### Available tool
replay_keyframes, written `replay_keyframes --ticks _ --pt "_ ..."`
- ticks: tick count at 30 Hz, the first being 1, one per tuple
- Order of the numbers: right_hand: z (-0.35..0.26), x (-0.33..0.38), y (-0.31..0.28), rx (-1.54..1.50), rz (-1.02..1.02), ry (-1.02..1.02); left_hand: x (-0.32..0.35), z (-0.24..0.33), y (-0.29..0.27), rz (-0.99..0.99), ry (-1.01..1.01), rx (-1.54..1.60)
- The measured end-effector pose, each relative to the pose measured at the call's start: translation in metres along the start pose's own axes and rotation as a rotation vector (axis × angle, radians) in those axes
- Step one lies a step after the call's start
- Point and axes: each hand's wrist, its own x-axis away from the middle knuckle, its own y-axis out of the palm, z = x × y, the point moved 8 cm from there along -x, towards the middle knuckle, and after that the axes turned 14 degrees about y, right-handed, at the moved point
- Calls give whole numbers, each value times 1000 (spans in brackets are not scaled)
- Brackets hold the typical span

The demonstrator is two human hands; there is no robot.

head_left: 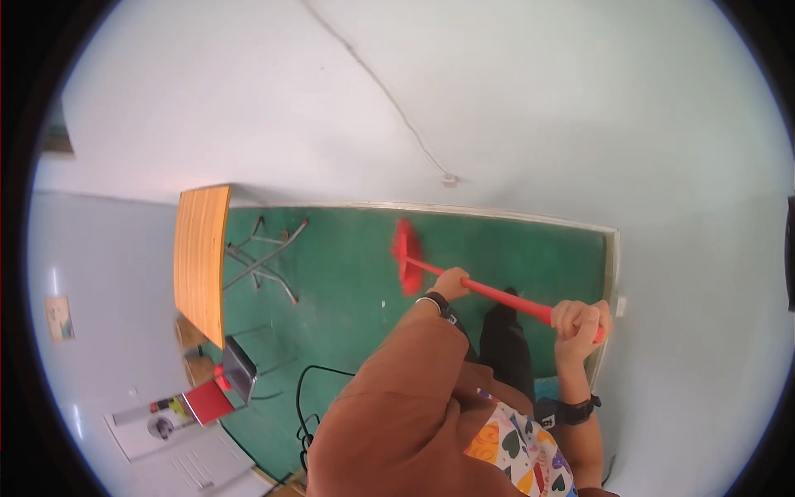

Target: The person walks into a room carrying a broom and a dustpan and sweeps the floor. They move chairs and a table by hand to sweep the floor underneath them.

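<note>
A red broom (509,301) slants across the middle of the view, its long handle running from lower right to upper left. My right hand (580,321) is wrapped round the thick top end of the handle. Further down the shaft, my left hand (451,284) grips it near the broom's head. The red bristle head (407,257) rests low over the green floor (331,273), a short way from the wall's foot; its edges are blurred. A small pale scrap (383,304) lies on the floor to the left of the head.
At the left stands a folding table (200,257) with a wooden top and crossed metal legs. Nearby are a chair with a dark back (239,370) and a red seat-like panel (208,402). A black cable (302,385) loops beside me. The white wall (530,124) bounds the floor ahead and right.
</note>
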Motion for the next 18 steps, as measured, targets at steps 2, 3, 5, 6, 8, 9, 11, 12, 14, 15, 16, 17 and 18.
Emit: replay_keyframes --ticks 2,3,5,6,8,9,11,12,14,15,16,17,18 --pt "16 -12 -28 -6 47 125 6 -9 -1 -113 -85 -57" --pt "9 -22 -52 25 61 171 -1 6 -7 -15 -23 -40" --pt "-38 -45 -109 129 118 249 -38 67 -12 42 59 10" --pt "-77 -59 -130 142 145 209 -55 100 -21 207 123 98" --pt "-163 -75 -174 187 295 13 -105 173 -28 216 232 196" --pt "-187 -91 -158 132 20 103 -121 199 -32 301 257 287" --pt "-215 -105 -168 94 251 53 -159 225 1 319 232 452" --pt "-188 -120 -166 83 205 94 -163 213 12 368 167 484" --pt "-142 -133 -121 66 -91 125 -151 178 29 432 66 462" --pt "-116 -136 -111 86 -25 177 -146 161 37 455 -10 436" --pt "-96 -138 -91 131 197 132 -131 147 21 492 -22 421" --pt "-87 -130 -76 185 424 61 -119 127 15 502 -81 390" --pt "-64 -147 -66 97 110 191 -107 105 9 507 -136 357"
